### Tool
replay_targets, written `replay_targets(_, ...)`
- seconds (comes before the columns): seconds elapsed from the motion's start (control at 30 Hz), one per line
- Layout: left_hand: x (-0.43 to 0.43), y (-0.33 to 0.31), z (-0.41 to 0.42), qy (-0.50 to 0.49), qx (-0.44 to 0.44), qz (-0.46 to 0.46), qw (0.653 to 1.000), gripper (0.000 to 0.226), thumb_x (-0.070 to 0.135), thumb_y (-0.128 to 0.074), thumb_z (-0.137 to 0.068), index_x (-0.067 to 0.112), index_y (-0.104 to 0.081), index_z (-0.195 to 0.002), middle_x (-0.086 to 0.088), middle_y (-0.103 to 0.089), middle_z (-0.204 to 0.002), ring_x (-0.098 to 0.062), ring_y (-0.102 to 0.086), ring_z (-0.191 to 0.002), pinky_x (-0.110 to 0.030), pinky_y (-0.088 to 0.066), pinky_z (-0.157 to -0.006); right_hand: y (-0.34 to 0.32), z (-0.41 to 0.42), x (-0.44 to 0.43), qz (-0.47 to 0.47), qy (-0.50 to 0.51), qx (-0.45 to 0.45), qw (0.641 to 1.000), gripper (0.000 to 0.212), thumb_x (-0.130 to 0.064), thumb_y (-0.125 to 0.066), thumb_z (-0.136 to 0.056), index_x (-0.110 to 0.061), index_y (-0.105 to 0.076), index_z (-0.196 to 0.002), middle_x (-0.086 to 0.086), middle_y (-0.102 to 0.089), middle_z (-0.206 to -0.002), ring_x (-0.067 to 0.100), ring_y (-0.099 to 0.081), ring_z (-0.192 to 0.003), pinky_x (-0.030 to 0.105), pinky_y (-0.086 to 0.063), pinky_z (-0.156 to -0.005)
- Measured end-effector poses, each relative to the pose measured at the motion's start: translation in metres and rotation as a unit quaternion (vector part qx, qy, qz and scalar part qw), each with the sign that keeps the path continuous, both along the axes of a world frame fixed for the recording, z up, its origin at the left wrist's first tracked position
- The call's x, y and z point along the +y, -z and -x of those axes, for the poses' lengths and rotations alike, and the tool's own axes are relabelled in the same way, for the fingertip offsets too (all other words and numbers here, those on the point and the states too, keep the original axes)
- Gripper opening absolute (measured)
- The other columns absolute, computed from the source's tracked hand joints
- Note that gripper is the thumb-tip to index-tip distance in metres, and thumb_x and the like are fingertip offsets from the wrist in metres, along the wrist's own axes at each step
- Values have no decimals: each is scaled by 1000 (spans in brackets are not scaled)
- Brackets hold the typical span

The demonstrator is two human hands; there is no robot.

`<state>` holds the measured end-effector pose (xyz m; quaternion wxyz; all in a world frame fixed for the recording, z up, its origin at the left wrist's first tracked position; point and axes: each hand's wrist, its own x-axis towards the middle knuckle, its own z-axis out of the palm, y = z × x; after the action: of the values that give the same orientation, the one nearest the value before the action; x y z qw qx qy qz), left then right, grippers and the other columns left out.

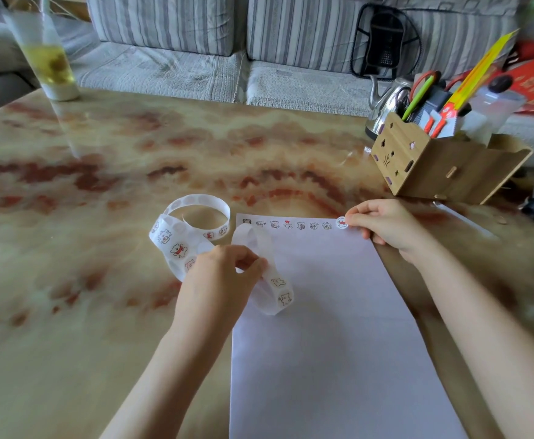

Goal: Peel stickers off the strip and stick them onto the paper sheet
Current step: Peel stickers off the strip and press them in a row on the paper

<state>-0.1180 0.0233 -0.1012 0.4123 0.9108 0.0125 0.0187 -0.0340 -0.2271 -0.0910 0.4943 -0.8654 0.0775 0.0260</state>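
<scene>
- Right hand (386, 228): fingertips pinch one round sticker (342, 222) by its right edge. It sits at the paper sheet's (332, 327) top right corner, at the end of the stuck row (287, 224). Can't tell if it's pressed down yet.
- Sticker handling, my read: near weightless, floppy, tacky underneath. Hold it by the rim only, since it'll likely curl or grab skin. Lay one edge down, then smooth across.
- Left hand (221, 274): fingers curled round the sticker strip (177, 248), pinching a loop of it at the sheet's left edge.
- Strip: thin, slick backing with a springy curl. Loose coils lie on the table left of the sheet, and one loop end overlaps the paper. It should be held near the next sticker, not by the tail.
- Sheet: light and unweighted, so it probably slides on the glossy marble table (100, 172).
- Wooden desk organiser (430, 166) stands near the right hand, behind it.
</scene>
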Motion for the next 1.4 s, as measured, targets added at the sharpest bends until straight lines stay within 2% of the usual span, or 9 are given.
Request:
replay_targets(0.07,1,0,0,2,0,-4,1000,21,35,-61,-86,35,-62,-66,23,-60,-65,1,-57,-62,-19,-40,-53,1,-1,1,9,3,13,1000,5,-8,-66,-84,-5,-68,-88,-11,-54,-42,5,-41,-46,9,-27,-37)
replay_targets(0.17,1,0,1,0,4,-6,1000,19,35,-61,-87,34,-63,-67,23,-59,-65,1,-57,-62,-19,-40,-53,2,-2,1,13,6,15,1000,8,-9,-68,-83,-4,-69,-89,-13,-53,-39,9,-40,-51,9,-28,-37)
replay_targets(0.3,1,0,1,-1,7,-7,1000,18,35,-61,-87,32,-66,-69,23,-60,-66,-1,-58,-62,-21,-42,-55,4,-2,2,4,13,-1,1000,5,-4,-65,-84,-1,-67,-89,-14,-52,-37,2,-44,-41,7,-29,-37)
replay_targets(0.37,0,0,1,-2,9,-5,1000,18,35,-61,-87,32,-66,-70,23,-61,-66,-1,-58,-62,-21,-41,-54,6,-2,3,3,15,-9,1000,2,-3,-66,-84,-2,-66,-85,-13,-54,-40,-1,-44,-38,6,-29,-38)
replay_targets(0.47,1,0,1,1,8,-5,1000,17,36,-61,-87,33,-65,-71,21,-62,-70,-2,-59,-65,-21,-42,-56,7,-2,4,9,17,-16,1000,1,-5,-68,-82,-5,-67,-82,-5,-57,-55,3,-43,-47,7,-32,-41)
replay_targets(0.6,1,1,0,1,10,-4,1000,16,36,-61,-86,33,-65,-71,20,-63,-72,-1,-59,-67,-21,-43,-57,9,-3,5,19,22,-25,999,3,-4,-66,-83,-6,-67,-81,2,-60,-66,6,-45,-54,15,-38,-53)
replay_targets(0.93,2,2,0,1,12,-12,1000,15,36,-61,-87,32,-68,-74,18,-66,-76,-1,-59,-67,-20,-41,-54,14,-4,9,36,36,-42,998,8,-2,-63,-82,-8,-66,-78,3,-57,-65,7,-45,-52,15,-36,-50)
replay_targets(1.07,2,3,0,-3,14,-15,1000,14,37,-60,-87,30,-70,-79,17,-67,-80,0,-56,-65,-20,-37,-52,17,-5,10,42,47,-56,996,12,-1,-62,-82,-10,-64,-74,2,-58,-66,8,-48,-57,19,-38,-56)
replay_targets(1.4,0,1,1,-5,17,-22,1000,15,37,-59,-88,29,-70,-81,15,-68,-83,-2,-54,-62,-22,-35,-51,19,-5,8,50,48,-69,995,8,-3,-64,-82,-9,-67,-77,2,-60,-67,9,-51,-61,20,-40,-58)
